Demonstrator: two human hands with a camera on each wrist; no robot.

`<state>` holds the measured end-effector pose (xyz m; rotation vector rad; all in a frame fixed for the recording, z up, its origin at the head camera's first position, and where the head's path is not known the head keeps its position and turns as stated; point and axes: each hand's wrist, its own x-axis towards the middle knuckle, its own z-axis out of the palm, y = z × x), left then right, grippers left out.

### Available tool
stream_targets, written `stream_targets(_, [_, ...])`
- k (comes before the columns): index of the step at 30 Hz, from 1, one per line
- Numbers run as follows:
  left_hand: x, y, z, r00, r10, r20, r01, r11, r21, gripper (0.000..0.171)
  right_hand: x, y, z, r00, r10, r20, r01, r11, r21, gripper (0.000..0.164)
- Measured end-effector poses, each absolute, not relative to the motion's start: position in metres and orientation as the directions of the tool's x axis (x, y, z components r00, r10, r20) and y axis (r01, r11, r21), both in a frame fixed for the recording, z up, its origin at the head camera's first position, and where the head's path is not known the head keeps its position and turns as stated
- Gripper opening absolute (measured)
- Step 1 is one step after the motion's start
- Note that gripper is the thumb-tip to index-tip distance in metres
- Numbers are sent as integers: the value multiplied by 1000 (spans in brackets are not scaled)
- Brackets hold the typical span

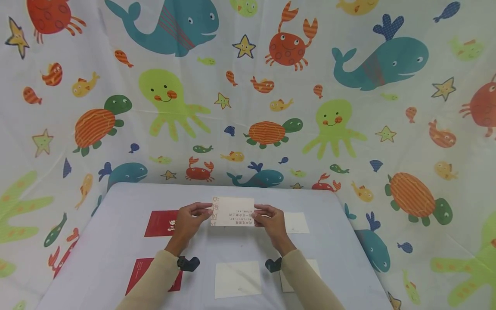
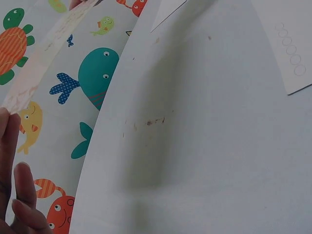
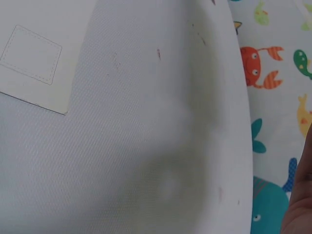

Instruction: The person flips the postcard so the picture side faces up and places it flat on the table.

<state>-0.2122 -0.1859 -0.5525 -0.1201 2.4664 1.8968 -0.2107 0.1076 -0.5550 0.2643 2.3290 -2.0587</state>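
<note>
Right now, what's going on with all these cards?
A person's left hand and right hand are holding a printed card up above the table, one hand at each end. Two red cards lie on the table's left side. Three pale cards lie there too: one near the middle and two toward the right.

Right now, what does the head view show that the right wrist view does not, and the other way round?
Only the head view shows the left hand, the printed held card and two red cards. Only the right wrist view clearly shows a dashed box printed on a pale card. Both share the right hand, only partly seen from the wrist, the white table, at least one pale card and the sea-animal cloth.
</note>
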Motion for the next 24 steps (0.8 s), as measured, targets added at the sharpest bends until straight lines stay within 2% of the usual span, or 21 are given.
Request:
stream_targets(8, [-213,-188,-558,-1000,-21,-6,-13,345,938,31,-210,111,-561,-985,105,-135,151,155,-976,32])
stream_targets(15, [-213,-188,-563,-999,1,44,41,407,913,36,-209,115,-567,-984,78,-158,170,174,-970,33])
stream_targets(24, [-215,-185,-569,-998,-17,62,47,474,879,39,-208,115,-572,-983,55,-176,184,220,-958,39])
